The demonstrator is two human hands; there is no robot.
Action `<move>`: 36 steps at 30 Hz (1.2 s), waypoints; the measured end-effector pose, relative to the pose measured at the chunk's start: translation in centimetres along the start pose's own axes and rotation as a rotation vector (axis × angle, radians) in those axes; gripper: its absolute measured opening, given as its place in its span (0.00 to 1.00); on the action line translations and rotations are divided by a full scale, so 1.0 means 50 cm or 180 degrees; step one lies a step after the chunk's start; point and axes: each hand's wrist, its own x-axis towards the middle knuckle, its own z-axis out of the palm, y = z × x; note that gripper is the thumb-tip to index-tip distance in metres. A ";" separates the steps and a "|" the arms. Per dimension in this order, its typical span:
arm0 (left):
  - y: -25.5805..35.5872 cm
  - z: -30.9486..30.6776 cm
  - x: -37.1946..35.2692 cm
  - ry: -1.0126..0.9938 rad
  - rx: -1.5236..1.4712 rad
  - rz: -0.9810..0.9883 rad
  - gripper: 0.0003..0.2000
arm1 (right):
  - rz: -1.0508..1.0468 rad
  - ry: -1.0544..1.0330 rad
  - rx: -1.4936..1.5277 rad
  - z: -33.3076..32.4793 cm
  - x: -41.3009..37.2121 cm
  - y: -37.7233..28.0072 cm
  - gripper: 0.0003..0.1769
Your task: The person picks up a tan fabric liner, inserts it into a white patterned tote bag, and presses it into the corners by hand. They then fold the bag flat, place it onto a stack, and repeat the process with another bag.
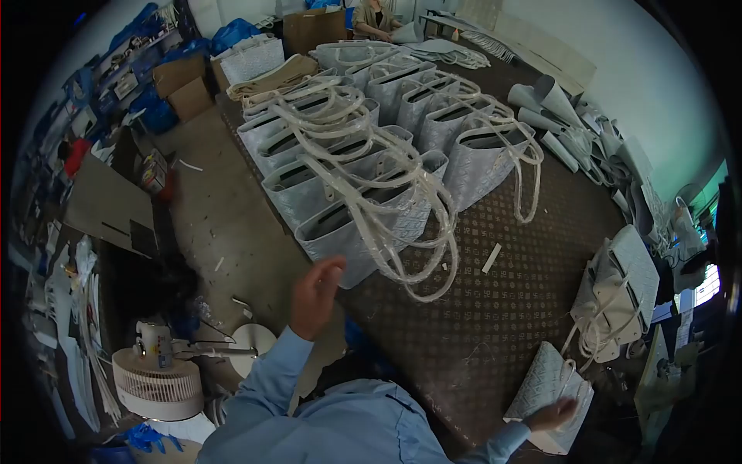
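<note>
My left hand [315, 298] is raised over the table's near left edge, fingers up and slightly bent, with nothing in it. Just beyond it stands the nearest of several light grey quilted handbags [363, 267], its long pale handles wrapped in clear plastic and drooping onto the table. At the lower right, my right hand [553, 415] overlaps a tilted white quilted handbag [537, 379], fingers loosely extended across its side. Another white handbag [618, 290] leans just behind that one, its handles looped in front.
A patterned brown cloth covers the table [479, 309]; a small white strip [491, 258] lies on it. Rolled grey sheets [553, 112] pile along the right side. A white fan [158, 383] stands on my left. At the far end is another person [375, 19].
</note>
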 end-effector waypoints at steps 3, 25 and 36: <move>-0.043 -0.084 0.084 0.1133 0.0726 0.0612 0.15 | 0.0395 -0.3347 0.1366 0.110 -0.173 -0.242 0.16; 0.013 0.094 0.052 -0.1791 0.1061 0.0610 0.22 | 0.1811 -0.3413 0.3350 0.104 -0.258 -0.559 0.15; 0.071 0.191 -0.001 -0.3037 0.1054 0.0525 0.31 | 0.2811 -0.2983 0.4185 0.046 -0.249 -0.361 0.14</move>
